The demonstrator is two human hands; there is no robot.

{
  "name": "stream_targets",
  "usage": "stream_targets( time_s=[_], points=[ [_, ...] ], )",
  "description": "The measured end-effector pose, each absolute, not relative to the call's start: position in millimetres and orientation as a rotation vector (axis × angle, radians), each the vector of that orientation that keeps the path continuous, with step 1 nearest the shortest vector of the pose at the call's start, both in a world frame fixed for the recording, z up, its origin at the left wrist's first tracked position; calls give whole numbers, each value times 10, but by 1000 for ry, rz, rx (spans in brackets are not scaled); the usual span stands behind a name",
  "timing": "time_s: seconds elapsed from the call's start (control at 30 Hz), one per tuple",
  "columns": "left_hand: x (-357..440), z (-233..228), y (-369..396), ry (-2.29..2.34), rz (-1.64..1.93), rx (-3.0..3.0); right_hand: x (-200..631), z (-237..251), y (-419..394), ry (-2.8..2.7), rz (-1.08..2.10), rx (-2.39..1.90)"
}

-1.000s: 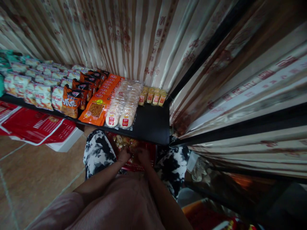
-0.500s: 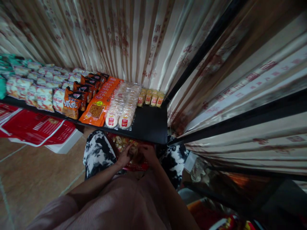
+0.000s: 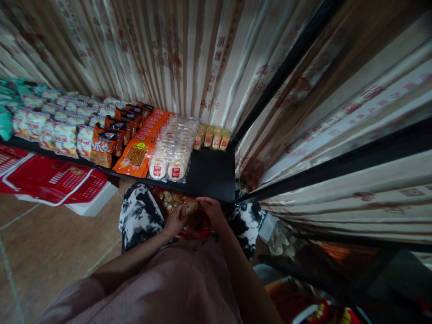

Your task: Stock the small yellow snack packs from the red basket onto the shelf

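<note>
Low over my lap, my left hand is closed round a small wrapped snack, brownish-yellow in clear film. My right hand comes up to its right end with the fingers bent together; whether they grip the same snack or another is too dark to tell. Under both hands sits a red container between my knees, with more wrapped snacks of the same look at its far left. Ahead on the black shelf, a small block of yellow packs stands at the right end.
Left of the yellow packs are rows of clear-wrapped round crackers, orange bags and white snack bags. A red and white box lies on the floor. Black frame bars and curtains close off the back and right.
The wrapped snack has risen slightly and shows more clearly in my left hand. My right hand has shifted a little, its fingers raised. The shelf goods are unchanged.
</note>
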State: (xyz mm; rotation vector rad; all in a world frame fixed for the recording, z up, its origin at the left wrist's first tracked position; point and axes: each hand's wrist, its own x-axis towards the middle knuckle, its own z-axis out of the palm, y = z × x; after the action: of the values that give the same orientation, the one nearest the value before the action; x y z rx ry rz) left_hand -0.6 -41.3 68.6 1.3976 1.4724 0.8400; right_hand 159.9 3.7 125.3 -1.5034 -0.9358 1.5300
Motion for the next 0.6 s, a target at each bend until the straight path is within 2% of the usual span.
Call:
stream_targets(
  time_s=[0.6],
  points=[
    [-21,1358,-387,1523,874,1851,1547,1688,52,-726,1608,-1372]
  ],
)
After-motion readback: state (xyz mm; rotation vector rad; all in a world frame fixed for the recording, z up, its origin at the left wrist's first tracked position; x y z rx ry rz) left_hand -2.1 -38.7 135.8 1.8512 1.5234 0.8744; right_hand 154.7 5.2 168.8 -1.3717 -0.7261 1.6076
